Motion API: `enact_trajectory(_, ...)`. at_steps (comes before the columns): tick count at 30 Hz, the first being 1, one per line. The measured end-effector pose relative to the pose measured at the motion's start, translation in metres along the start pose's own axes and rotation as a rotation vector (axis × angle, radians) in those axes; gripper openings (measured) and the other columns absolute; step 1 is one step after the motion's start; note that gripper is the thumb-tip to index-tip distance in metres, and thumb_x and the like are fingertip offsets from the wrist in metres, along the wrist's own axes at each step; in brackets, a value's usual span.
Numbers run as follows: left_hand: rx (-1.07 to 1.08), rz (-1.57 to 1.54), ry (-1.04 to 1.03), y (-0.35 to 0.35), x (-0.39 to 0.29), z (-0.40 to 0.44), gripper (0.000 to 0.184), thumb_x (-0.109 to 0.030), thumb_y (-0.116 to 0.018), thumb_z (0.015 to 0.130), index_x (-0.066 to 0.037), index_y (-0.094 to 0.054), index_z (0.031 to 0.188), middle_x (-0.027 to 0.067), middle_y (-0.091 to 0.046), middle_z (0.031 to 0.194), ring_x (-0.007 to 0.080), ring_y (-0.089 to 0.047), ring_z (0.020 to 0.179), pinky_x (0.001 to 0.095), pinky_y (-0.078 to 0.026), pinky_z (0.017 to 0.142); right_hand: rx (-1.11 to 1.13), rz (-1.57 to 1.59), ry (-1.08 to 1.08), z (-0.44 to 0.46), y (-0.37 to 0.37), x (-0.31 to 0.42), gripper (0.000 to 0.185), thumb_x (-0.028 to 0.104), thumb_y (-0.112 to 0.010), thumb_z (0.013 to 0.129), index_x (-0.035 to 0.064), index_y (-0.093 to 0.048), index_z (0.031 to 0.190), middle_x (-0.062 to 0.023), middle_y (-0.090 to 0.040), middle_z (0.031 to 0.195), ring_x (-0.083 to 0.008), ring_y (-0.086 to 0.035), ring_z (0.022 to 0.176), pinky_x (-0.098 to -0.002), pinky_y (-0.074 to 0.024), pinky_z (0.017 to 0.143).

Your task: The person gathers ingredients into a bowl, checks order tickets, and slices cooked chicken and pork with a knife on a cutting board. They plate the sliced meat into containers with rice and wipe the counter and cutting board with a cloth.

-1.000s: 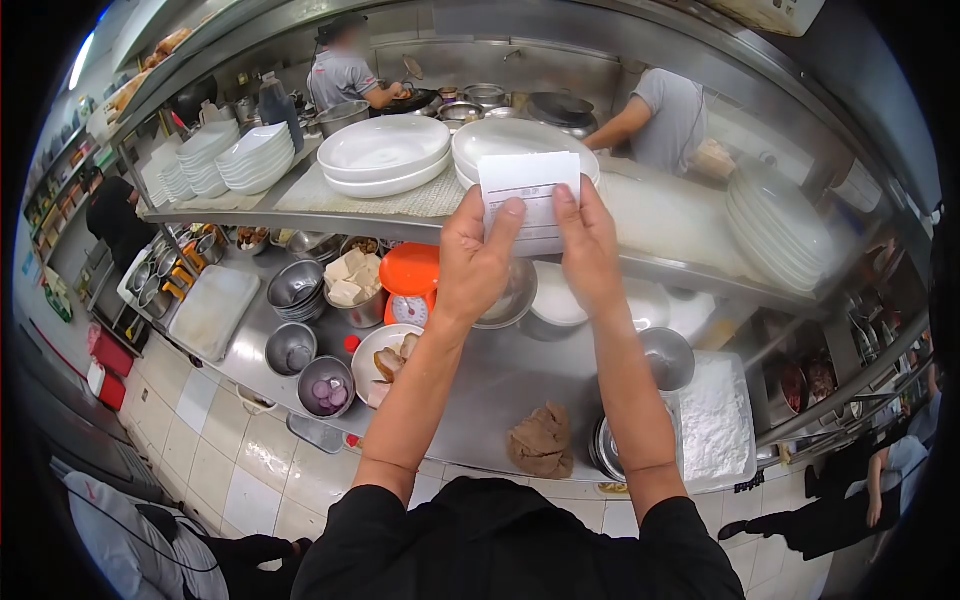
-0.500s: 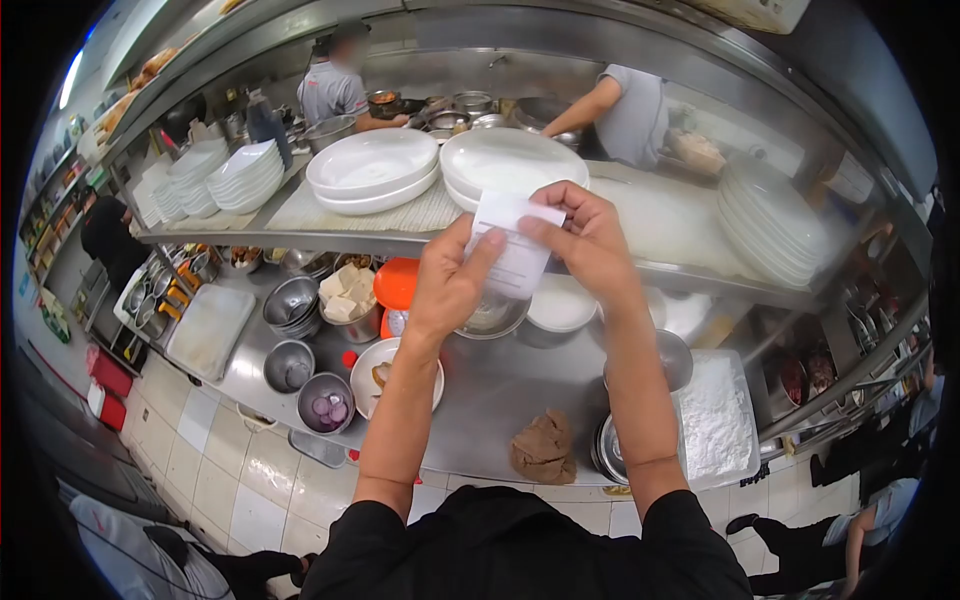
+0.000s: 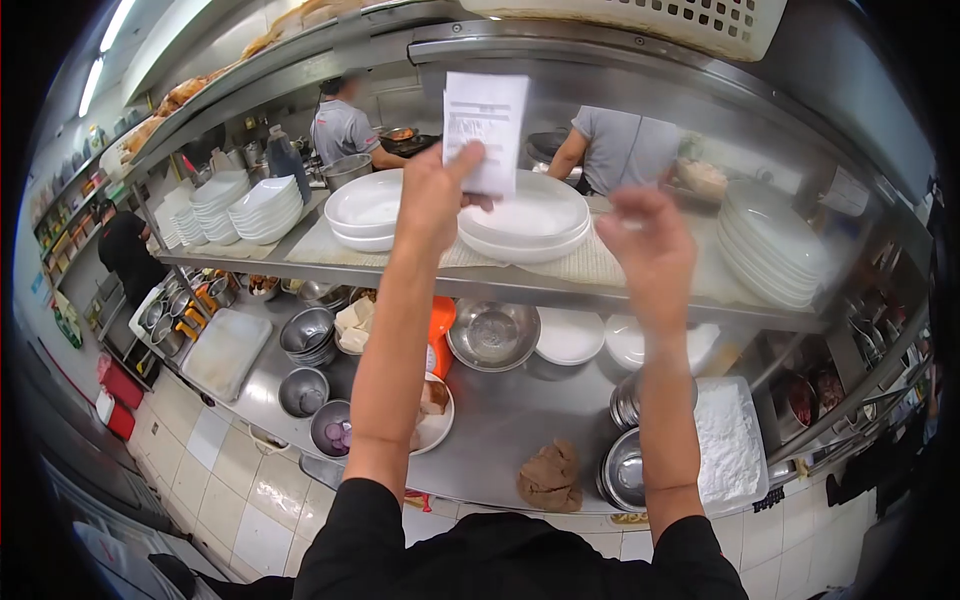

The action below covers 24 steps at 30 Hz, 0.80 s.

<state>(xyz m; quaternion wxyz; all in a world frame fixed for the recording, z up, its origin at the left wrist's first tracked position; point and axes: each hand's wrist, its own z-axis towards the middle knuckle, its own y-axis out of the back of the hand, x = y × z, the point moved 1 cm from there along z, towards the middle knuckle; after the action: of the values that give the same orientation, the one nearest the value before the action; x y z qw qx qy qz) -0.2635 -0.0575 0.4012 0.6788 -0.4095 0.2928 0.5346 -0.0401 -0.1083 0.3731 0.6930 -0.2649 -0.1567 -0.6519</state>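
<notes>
A printed paper slip (image 3: 488,112), like an order ticket, is upright in my left hand (image 3: 438,192), pinched with the thumb across its front. It hangs above the upper shelf, in front of the stacked oval white plates (image 3: 530,238). The print is too small to read. My right hand (image 3: 648,245) is apart from the slip, to its right over the shelf edge, blurred by motion. Its fingers are loosely curled and apart from the thumb, with nothing seen in them.
Bowl stacks (image 3: 265,200) and a plate stack (image 3: 770,245) stand on the shelf. Below are a steel bowl (image 3: 493,335), a crumpled brown lump (image 3: 550,477), sliced onion (image 3: 338,436) and a tray of white powder (image 3: 728,440). Two people in grey shirts stand beyond the shelf.
The slip was held in both hands lower down. My right hand has let go and moved right; my left hand has raised the slip up and slightly left. The view has tilted up.
</notes>
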Motion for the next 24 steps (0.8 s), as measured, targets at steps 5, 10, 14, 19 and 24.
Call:
enact_trajectory(5, -0.037, -0.067, -0.025, 0.006, -0.018, 0.044, 0.022, -0.013, -0.062, 0.091, 0.007, -0.062, 0.101, 0.0159, -0.068, 0.086, 0.0233, -0.065, 0.063, 0.0327, -0.051, 0.050, 0.040, 0.006, -0.157, -0.040, 0.049, 0.008, 0.012, 0.001, -0.071, 0.086, -0.0016, -0.063, 0.096, -0.0035, -0.064, 0.090, -0.0079, -0.056, 0.077, -0.0210, -0.0465, 0.070)
enact_trajectory(10, -0.121, 0.157, 0.020, -0.002, -0.043, 0.049, 0.026, -0.019, -0.062, 0.091, 0.004, -0.062, 0.104, 0.0131, -0.066, 0.085, 0.0229, -0.064, 0.072, 0.0399, -0.056, 0.067, 0.013, 0.002, -0.281, -0.093, 0.070, 0.009, 0.008, -0.001, -0.069, 0.088, -0.0005, -0.062, 0.092, -0.0032, -0.063, 0.090, -0.0081, -0.057, 0.079, -0.0214, -0.0463, 0.071)
enact_trajectory(14, -0.222, 0.461, -0.099, -0.015, -0.058, 0.036, 0.039, -0.020, -0.067, 0.081, 0.013, -0.065, 0.103, 0.0224, -0.070, 0.088, 0.0286, -0.068, 0.071, 0.0429, -0.056, 0.066, 0.113, -0.082, -0.505, -0.183, 0.082, -0.030, 0.009, 0.003, -0.071, 0.086, 0.0044, -0.065, 0.094, -0.0023, -0.064, 0.091, -0.0088, -0.059, 0.079, -0.0230, -0.0472, 0.068)
enact_trajectory(19, -0.480, 0.981, -0.082, -0.046, -0.070, 0.030, 0.042, -0.031, -0.070, 0.081, 0.009, -0.070, 0.094, 0.0166, -0.070, 0.079, 0.0225, -0.066, 0.071, 0.0326, -0.050, 0.069, 0.378, -0.560, -0.765, -0.323, 0.086, -0.079, 0.029, 0.018, -0.077, 0.080, 0.0096, -0.064, 0.105, -0.0087, -0.063, 0.108, -0.0241, -0.058, 0.102, -0.0383, -0.0478, 0.085)
enact_trajectory(24, -0.570, 1.189, -0.405, -0.011, -0.083, 0.005, 0.042, -0.039, -0.070, 0.083, 0.003, -0.067, 0.080, 0.0111, -0.068, 0.073, 0.0201, -0.063, 0.068, 0.0338, -0.049, 0.064, 0.542, -1.036, -0.781, -0.405, 0.084, -0.113, 0.069, 0.035, -0.076, 0.074, 0.0141, -0.046, 0.133, -0.0215, -0.042, 0.140, -0.0451, -0.035, 0.131, -0.0568, -0.0303, 0.108)
